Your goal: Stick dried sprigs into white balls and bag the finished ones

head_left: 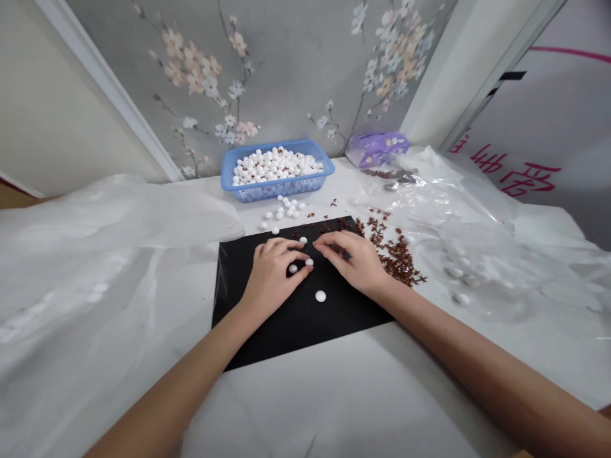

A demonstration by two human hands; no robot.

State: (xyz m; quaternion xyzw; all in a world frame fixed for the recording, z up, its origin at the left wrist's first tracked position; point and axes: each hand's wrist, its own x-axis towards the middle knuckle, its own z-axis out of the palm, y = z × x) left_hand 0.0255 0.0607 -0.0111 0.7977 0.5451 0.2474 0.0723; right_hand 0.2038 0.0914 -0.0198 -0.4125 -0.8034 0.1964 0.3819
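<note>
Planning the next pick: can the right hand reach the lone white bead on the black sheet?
Probably yes. The right hand sits close to the white bead on the black sheet, with nothing between them; the left hand is off to the other side.

The left hand [272,277] and right hand [352,261] are by white balls [321,296] on a black mat [267,331], with a blue basket [281,189] at twelve o'clock.
</note>
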